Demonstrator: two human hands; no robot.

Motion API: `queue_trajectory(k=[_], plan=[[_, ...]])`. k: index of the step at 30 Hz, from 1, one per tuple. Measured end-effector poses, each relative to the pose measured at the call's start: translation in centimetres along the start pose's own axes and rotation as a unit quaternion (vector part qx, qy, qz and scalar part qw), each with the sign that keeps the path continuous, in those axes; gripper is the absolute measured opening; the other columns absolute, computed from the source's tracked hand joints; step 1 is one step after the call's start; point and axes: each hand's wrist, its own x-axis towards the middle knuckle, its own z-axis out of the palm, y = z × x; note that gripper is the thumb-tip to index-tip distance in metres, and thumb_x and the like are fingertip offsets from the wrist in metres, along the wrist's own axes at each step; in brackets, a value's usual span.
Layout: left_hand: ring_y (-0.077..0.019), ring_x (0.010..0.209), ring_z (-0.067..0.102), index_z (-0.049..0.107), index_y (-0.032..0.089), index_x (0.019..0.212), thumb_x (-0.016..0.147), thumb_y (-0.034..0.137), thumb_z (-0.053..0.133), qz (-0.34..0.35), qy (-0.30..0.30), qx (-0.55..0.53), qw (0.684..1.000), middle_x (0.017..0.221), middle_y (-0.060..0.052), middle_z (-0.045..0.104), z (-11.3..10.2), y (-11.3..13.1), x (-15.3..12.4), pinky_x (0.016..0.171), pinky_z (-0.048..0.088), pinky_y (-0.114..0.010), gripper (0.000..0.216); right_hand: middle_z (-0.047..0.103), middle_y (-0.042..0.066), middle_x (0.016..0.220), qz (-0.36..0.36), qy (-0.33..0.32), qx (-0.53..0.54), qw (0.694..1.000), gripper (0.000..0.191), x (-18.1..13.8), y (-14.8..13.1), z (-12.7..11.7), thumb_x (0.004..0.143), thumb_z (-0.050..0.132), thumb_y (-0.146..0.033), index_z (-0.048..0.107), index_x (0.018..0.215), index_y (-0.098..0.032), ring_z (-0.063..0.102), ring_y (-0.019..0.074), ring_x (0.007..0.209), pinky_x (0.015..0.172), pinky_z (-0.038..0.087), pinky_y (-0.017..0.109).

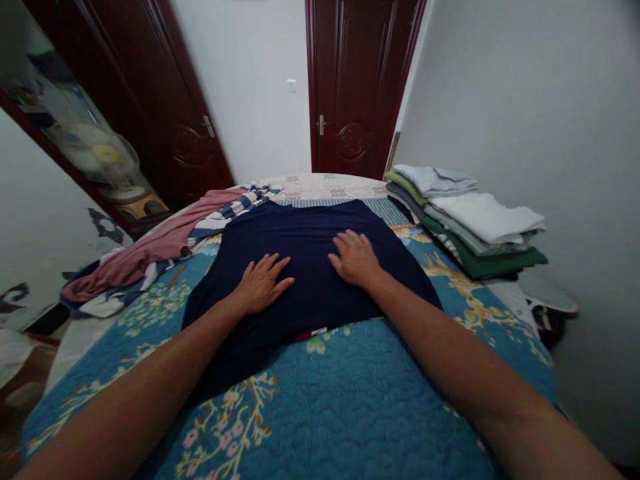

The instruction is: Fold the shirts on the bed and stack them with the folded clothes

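Observation:
A dark navy shirt (pixel 305 247) lies spread out on the bed, its neck end toward the far side. My left hand (pixel 261 283) rests flat on the left part of the cloth, fingers spread. On the right part, a little farther away, my right hand (pixel 354 259) also lies flat with its fingers apart. Neither hand grips anything. The near hem runs unevenly, and a small red and white patch (pixel 310 334) shows along it. Beneath is a blue quilted bedspread (pixel 350 400) with flower patterns.
Folded clothes stand in two stacks at the right, one topped by a white garment (pixel 487 217), the other by a light blue one (pixel 435 180). Loose pink cloth (pixel 150 247) and striped cloth (pixel 225 217) lie at the left. A fan (pixel 100 157) stands beyond the bed's left side.

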Motion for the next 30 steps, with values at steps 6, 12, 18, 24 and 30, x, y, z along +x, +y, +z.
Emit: queue_trajectory(k=[6, 12, 18, 24, 30], plan=[[-0.0405, 0.169, 0.022, 0.039, 0.035, 0.173, 0.107, 0.069, 0.035, 0.019, 0.008, 0.041, 0.999, 0.183, -0.009, 0.028, 0.9, 1.4, -3.3, 0.129, 0.024, -0.072, 0.075, 0.03, 0.013, 0.181, -0.042, -0.112, 0.058, 0.991, 0.081, -1.2, -7.8, 2.5, 0.108, 0.034, -0.071, 0.041, 0.171, -0.02, 0.021, 0.0371, 0.168, 0.134, 0.016, 0.066], [-0.0394, 0.169, 0.023, 0.039, 0.033, 0.173, 0.107, 0.067, 0.038, 0.03, 0.018, 0.048, 0.998, 0.182, -0.011, 0.028, 1.1, 0.7, -5.1, 0.131, 0.024, -0.067, 0.074, 0.028, 0.011, 0.182, -0.006, -0.107, 0.054, 0.993, 0.08, -3.9, -7.1, 1.1, 0.109, 0.031, -0.071, 0.039, 0.172, -0.022, 0.018, 0.0359, 0.169, 0.136, 0.013, 0.063], [-0.0388, 0.167, 0.028, 0.039, 0.03, 0.173, 0.109, 0.065, 0.036, 0.036, 0.044, 0.036, 0.998, 0.181, -0.013, 0.03, 1.8, -1.0, -7.1, 0.13, 0.027, -0.066, 0.074, 0.024, 0.011, 0.183, 0.04, -0.121, 0.032, 0.991, 0.084, -8.6, -5.3, -0.9, 0.109, 0.027, -0.073, 0.033, 0.175, -0.022, 0.015, 0.0358, 0.17, 0.135, 0.012, 0.064], [-0.0374, 0.167, 0.029, 0.041, 0.023, 0.172, 0.109, 0.064, 0.035, -0.005, 0.059, 0.053, 0.997, 0.18, -0.015, 0.033, 2.2, -2.5, -10.8, 0.132, 0.028, -0.061, 0.076, 0.024, 0.012, 0.183, 0.136, -0.112, -0.037, 0.984, 0.084, -13.4, 0.7, -3.0, 0.11, 0.026, -0.071, 0.032, 0.176, -0.019, 0.018, 0.0367, 0.169, 0.134, 0.016, 0.063], [-0.0408, 0.165, 0.032, 0.042, 0.011, 0.171, 0.107, 0.071, 0.035, -0.089, 0.085, 0.066, 0.99, 0.177, -0.023, 0.036, 2.7, -3.0, -13.8, 0.132, 0.029, -0.058, 0.088, 0.029, 0.017, 0.18, 0.22, -0.079, -0.081, 0.969, 0.082, -16.8, 6.7, -3.2, 0.11, 0.029, -0.065, 0.038, 0.172, -0.013, 0.024, 0.0353, 0.168, 0.134, 0.019, 0.062]])
